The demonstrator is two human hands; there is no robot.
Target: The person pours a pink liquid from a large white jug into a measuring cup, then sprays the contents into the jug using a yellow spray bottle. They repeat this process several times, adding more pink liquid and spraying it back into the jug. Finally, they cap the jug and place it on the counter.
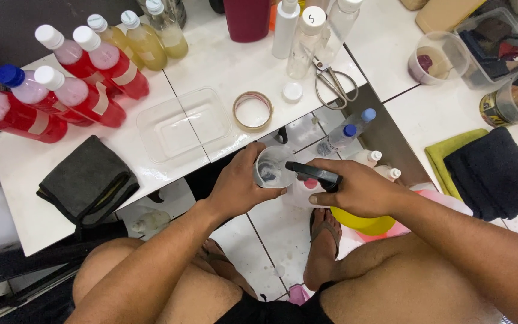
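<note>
L hand point(239, 183) grips a small clear cup point(271, 168); R hand point(358, 191) grips a black sprayer point(314, 174), nozzle at the cup's rim, both held off the counter's point(25, 198) front edge, over the floor. On counter: red bottles point(85, 84) at left edge, yellow bottles point(145, 39) behind, clear tray point(181, 123) & tape roll point(253, 111) near front edge, grey cloth point(88, 180) at front-left, scissors point(334, 84) at right edge.

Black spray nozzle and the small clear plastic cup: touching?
Cannot tell. In the head view the black spray nozzle, held by the right hand, overlaps the rim of the small clear plastic cup in the left hand; no contact or gap shows.
</note>
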